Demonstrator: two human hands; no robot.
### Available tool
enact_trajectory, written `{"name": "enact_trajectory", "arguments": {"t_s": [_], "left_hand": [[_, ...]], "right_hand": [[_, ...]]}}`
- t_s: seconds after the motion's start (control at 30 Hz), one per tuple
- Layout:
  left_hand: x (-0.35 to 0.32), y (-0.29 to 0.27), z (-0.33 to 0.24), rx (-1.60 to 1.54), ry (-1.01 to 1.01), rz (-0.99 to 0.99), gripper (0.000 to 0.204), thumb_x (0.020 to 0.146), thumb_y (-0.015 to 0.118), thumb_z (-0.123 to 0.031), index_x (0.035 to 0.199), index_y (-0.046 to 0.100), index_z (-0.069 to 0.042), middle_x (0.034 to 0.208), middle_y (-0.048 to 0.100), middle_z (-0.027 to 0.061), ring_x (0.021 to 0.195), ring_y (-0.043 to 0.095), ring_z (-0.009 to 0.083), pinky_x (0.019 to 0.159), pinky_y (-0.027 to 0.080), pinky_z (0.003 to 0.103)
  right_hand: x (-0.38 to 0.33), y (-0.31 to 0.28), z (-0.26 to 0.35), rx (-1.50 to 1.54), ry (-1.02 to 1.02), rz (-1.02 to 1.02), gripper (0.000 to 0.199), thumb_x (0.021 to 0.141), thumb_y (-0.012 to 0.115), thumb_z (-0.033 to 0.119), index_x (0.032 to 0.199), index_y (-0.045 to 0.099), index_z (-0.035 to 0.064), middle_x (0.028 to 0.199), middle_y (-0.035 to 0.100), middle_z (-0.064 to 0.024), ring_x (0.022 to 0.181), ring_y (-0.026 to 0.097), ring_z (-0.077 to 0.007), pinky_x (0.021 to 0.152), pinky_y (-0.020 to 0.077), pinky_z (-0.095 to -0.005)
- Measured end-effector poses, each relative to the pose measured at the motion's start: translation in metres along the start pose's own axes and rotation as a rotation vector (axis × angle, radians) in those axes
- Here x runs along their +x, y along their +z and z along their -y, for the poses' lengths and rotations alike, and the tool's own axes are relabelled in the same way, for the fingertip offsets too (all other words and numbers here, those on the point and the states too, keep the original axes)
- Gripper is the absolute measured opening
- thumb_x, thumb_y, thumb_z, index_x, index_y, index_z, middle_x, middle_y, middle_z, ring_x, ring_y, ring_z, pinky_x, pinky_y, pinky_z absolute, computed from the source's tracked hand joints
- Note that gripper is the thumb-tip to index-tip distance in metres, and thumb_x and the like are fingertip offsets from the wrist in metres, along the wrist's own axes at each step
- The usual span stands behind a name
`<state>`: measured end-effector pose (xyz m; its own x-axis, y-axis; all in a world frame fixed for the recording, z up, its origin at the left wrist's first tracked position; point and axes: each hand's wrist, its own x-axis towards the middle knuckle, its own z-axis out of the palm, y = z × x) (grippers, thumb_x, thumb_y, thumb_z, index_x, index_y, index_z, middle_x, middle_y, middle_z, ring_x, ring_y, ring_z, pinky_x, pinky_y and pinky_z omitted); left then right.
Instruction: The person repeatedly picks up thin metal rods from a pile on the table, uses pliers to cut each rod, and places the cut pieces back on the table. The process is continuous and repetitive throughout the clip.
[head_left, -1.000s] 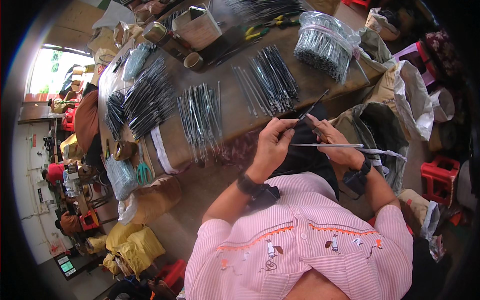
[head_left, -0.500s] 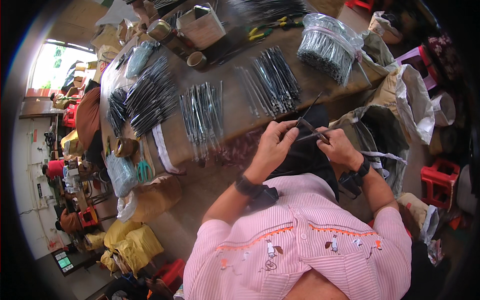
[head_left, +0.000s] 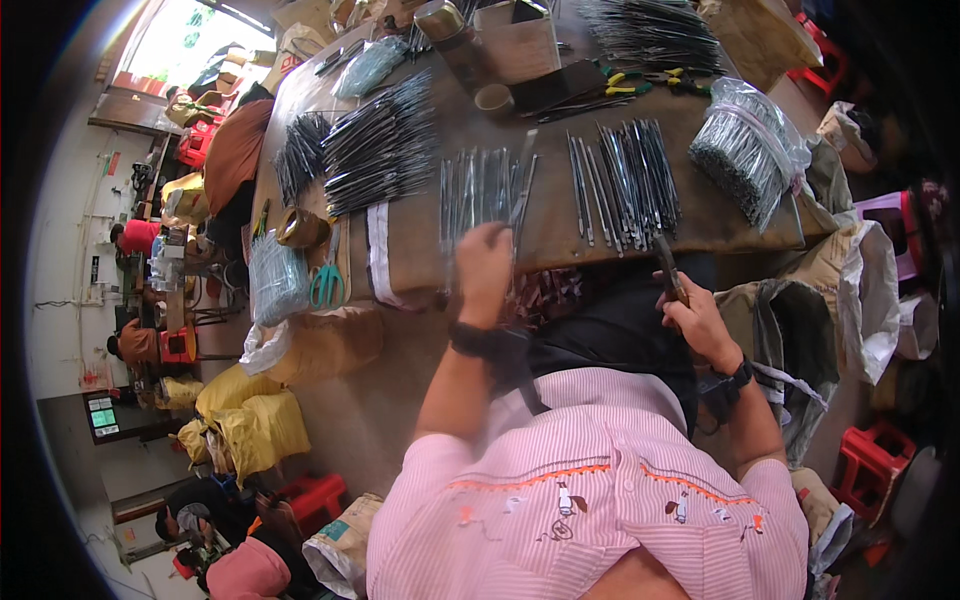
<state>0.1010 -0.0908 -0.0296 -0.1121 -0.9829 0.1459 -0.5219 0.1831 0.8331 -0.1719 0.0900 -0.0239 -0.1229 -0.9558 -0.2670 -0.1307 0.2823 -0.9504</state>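
Metal strips [head_left: 470, 180], thin, straight and shiny, lie side by side on the brown surface [head_left: 547, 222], right by the left hand [head_left: 484, 268]. That hand is blurry, so I cannot tell if its fingers hold one. The right hand [head_left: 698, 318], to the right of the strips, has its fingers curled around a narrow dark tool [head_left: 669, 266]. Also right of the strips is a second bunch [head_left: 640, 185], dark and glossy, with a few pieces spread apart. Left of the strips sits a big slanted pile [head_left: 380, 140] of thin dark sticks. A flat white cloth band [head_left: 378, 250] with dark edges lies left of the strips too. Farther left of them are scissors [head_left: 326, 285] with smooth blue-green handles and a round brown roll [head_left: 302, 228].

Far right of the strips, a crinkly clear bag [head_left: 750, 140] is packed with silvery sticks. Far left of the strips, a see-through packet [head_left: 278, 280] is full of thin pale pieces. Behind the strips stands a boxy tub [head_left: 520, 50]; its inside is hard to see.
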Motion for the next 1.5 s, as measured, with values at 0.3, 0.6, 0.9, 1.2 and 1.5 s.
{"name": "enact_trajectory", "arguments": {"t_s": [0.3,0.6,0.9,1.2,1.5], "left_hand": [[-0.003,-0.005,0.010,0.419,0.134,-0.035,0.034,0.080,0.066,-0.024,0.104,0.064,0.001,0.098,0.055,0.0248,0.094,0.054,0.0419,0.081,0.045,0.046],[0.001,0.090,-0.032,0.360,0.023,0.291,0.046,0.080,0.069,-0.029,0.115,0.054,-0.003,0.107,0.056,0.0213,0.105,0.054,0.0407,0.086,0.047,0.046],[0.032,0.090,-0.020,0.452,-0.001,0.320,0.034,0.070,0.068,-0.024,0.093,0.060,0.001,0.089,0.065,0.0199,0.089,0.062,0.0375,0.077,0.049,0.043],[0.033,0.081,-0.012,0.398,0.068,0.423,0.036,0.071,0.067,-0.024,0.099,0.061,-0.002,0.096,0.066,0.0218,0.093,0.061,0.0414,0.081,0.050,0.045],[0.032,0.076,-0.012,-0.490,-0.459,0.608,0.020,0.081,0.058,-0.006,0.095,0.060,0.008,0.080,0.064,0.0115,0.065,0.064,0.0182,0.054,0.050,0.026]], "right_hand": [[-0.013,-0.007,0.002,0.319,0.055,-0.043,0.041,0.081,0.045,0.005,0.121,0.051,-0.0013,0.077,0.060,-0.0068,0.061,0.057,-0.0116,0.056,0.0461,-0.0238],[-0.023,-0.011,0.014,0.486,0.093,-0.074,0.043,0.079,0.044,0.006,0.121,0.051,-0.0015,0.079,0.061,-0.0095,0.062,0.060,-0.0146,0.057,0.0499,-0.0257],[-0.027,-0.048,-0.043,0.858,0.159,-0.413,0.022,0.085,0.049,0.014,0.103,0.054,0.0021,0.073,0.059,-0.0090,0.058,0.059,-0.0190,0.053,0.0501,-0.0320],[0.008,-0.132,-0.068,1.013,-0.102,-0.704,0.019,0.086,0.049,0.020,0.094,0.059,0.0069,0.073,0.059,-0.0053,0.065,0.057,-0.0183,0.058,0.0457,-0.0316],[0.065,-0.189,-0.061,-0.471,-0.100,-1.045,0.033,0.075,0.066,0.025,0.096,0.061,-0.0003,0.083,0.066,-0.0179,0.074,0.063,-0.0325,0.069,0.0482,-0.0392]]}}
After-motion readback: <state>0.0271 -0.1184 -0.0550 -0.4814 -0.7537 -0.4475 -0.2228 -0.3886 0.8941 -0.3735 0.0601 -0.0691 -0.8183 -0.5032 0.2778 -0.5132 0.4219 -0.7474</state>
